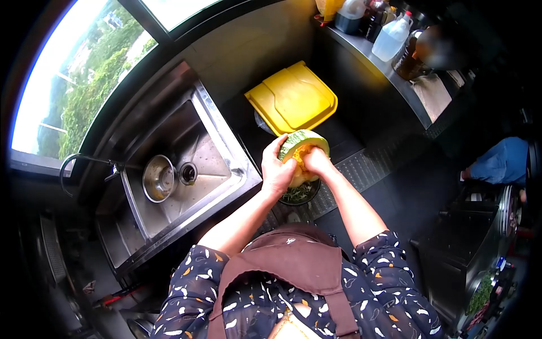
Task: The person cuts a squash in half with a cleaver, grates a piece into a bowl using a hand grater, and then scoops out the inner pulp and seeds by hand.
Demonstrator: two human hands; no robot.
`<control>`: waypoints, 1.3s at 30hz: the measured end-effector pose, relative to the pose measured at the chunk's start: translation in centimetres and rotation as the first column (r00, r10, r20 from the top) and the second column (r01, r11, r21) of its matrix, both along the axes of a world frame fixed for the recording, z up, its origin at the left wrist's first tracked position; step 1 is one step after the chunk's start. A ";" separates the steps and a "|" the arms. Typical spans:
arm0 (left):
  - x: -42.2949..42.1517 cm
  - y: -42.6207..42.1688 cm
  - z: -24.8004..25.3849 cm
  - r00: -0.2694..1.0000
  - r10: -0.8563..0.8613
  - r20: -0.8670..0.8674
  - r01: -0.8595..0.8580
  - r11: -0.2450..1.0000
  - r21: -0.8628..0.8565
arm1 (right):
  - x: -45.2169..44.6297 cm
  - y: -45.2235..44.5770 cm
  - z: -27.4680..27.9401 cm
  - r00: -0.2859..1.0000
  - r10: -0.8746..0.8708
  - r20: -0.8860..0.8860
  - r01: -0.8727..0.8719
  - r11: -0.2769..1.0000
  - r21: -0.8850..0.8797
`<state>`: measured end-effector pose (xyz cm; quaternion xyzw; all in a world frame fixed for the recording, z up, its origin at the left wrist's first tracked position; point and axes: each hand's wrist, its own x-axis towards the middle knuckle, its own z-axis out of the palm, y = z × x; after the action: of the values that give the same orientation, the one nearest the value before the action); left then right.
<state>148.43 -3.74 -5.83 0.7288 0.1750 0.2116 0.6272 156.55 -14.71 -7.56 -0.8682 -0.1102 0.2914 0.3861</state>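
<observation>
My left hand is closed around the side of a cut pumpkin with green, mottled rind and pale orange flesh. Its hollow faces toward my right. Into that hollow reaches my right hand, curled against the stringy orange pulp; its fingertips are hidden inside. Just below the pumpkin stands a dark round bin with green plant scraps in it, partly covered by my hands.
To the left is a steel sink with a metal bowl by the drain and a curved faucet. A yellow lid lies ahead. Bottles crowd the counter at upper right. Another person's blue-clad leg shows at far right.
</observation>
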 end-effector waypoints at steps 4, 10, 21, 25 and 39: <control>0.0 -0.1 0.3 0.999 -0.036 -0.032 0.037 0.999 0.022 | -0.2 1.1 0.3 0.994 0.103 -0.042 -0.102 0.995 0.009; -0.1 -0.2 -0.1 0.994 -0.043 -0.104 0.050 0.997 0.066 | 0.6 2.1 -3.3 0.938 0.289 -0.193 -0.293 0.956 0.011; -0.2 1.0 -0.9 0.988 -0.033 -0.148 0.000 0.977 -0.215 | 0.1 1.1 -1.5 0.810 0.128 -0.572 -0.043 0.986 0.159; 0.6 1.9 -1.9 0.990 -0.007 -0.141 -0.022 0.978 -0.205 | 0.3 0.7 -0.1 0.774 0.098 -0.626 0.163 0.924 0.346; 1.2 8.7 0.0 0.964 0.242 -0.108 -0.233 0.968 0.090 | -1.9 -0.8 -10.6 0.922 -0.033 0.386 0.020 0.999 0.038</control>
<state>149.64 4.94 -5.81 0.7374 0.2896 0.2482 0.5575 154.68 -15.51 -18.17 -0.9035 -0.1773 0.1076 0.3750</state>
